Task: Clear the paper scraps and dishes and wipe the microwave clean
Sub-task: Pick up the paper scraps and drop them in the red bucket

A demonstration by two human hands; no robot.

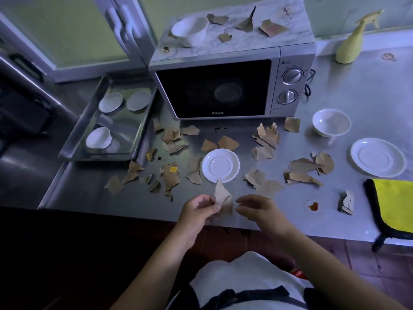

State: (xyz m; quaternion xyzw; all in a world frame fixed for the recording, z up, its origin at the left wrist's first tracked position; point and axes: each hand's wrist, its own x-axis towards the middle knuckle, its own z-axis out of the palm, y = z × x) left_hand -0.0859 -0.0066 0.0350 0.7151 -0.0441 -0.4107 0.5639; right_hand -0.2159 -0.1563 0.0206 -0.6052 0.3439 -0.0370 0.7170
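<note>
Steel counter [368, 104], dim light. Galanz microwave [223, 86] at back, door shut, white bowl [190, 30] + brown scraps on its top. Metal tray [89, 121] to its left w/ 3 small white dishes. Yellow cloth [395, 202] at right edge; yellow spray bottle [350, 43] far right. Torn brown paper scraps [266, 139] strewn in front of microwave, around white saucer [220, 165]; 2nd saucer [377, 157] + bowl [331, 122] to the right. Left hand [197, 209] pinches one scrap [221, 194] at near edge; right hand [259, 208] beside it, fingers loosely curled, holding nothing

Torn brown paper scraps [266, 139] lay scattered across counter before closed silver microwave [225, 86]; more on its top beside white bowl [190, 30]. White saucer [220, 165] sat among scraps.
</note>
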